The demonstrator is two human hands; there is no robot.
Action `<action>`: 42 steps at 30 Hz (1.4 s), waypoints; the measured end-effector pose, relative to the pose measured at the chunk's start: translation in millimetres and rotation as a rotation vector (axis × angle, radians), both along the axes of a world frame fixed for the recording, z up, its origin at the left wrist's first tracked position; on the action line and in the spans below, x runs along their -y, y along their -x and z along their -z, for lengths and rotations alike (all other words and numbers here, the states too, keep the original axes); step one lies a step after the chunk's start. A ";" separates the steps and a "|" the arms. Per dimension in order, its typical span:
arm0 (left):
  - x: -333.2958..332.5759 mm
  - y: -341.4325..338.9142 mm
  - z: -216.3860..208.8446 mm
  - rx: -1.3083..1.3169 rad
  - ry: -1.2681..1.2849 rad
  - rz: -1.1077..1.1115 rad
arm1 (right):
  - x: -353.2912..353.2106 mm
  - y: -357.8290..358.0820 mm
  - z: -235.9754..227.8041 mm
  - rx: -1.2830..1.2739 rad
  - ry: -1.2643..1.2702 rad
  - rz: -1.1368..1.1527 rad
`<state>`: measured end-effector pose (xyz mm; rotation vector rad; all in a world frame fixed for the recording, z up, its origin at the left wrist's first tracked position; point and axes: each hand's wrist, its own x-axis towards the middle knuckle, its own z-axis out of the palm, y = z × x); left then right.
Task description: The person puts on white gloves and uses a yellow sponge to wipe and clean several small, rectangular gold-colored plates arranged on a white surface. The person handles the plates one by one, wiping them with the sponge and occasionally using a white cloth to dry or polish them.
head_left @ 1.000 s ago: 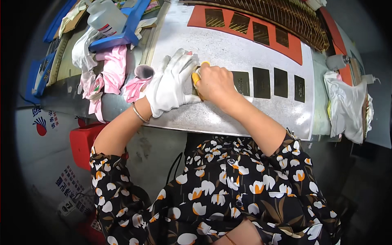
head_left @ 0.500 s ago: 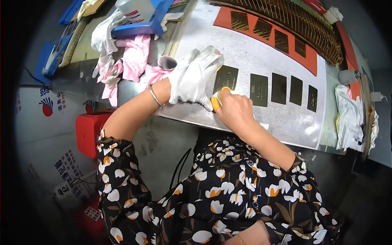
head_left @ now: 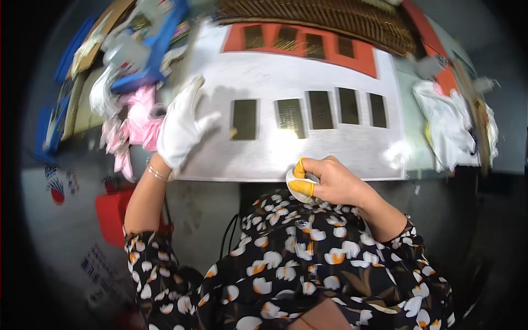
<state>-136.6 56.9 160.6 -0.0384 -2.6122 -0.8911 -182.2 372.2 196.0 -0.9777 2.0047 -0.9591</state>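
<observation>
My left hand point(head_left: 184, 126), in a white glove, is raised over the left part of the white-covered worktop with its thumb spread from the fingers; it holds nothing. My right hand point(head_left: 340, 180) is at the worktop's near edge, close to my body, with yellow covers on thumb and forefinger. It pinches a wadded white cloth point(head_left: 300, 187). On the white sheet point(head_left: 220, 159) several dark rectangular plates lie in a row, the leftmost plate point(head_left: 245, 118) apart from the others. A small yellowish spot shows at that plate's lower left corner. Markings on the plates are blurred.
More dark plates lie on an orange-red sheet point(head_left: 357, 66) at the back, before a brown slatted rack point(head_left: 319, 19). Pink cloths point(head_left: 140, 115) and a blue holder point(head_left: 137, 82) are at left. White cloths point(head_left: 445, 121) lie at right. A red stool point(head_left: 113, 217) stands below, left.
My left hand has moved left, off the leftmost plate, its thumb now spread. My right hand has drawn back toward my body with the cloth. The whole view has shifted.
</observation>
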 end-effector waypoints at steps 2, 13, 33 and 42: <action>-57.8 20.9 -28.7 0.043 0.162 0.092 | -40.4 9.3 8.6 0.149 0.065 0.091; -291.4 176.9 -23.0 0.400 0.502 0.343 | -216.3 53.0 32.2 0.326 0.400 0.744; -335.5 183.3 -42.2 0.522 0.453 0.328 | -257.6 78.3 67.3 0.333 0.659 0.789; -339.4 169.5 -33.3 0.208 0.717 0.395 | -254.3 73.7 64.2 0.301 0.622 0.823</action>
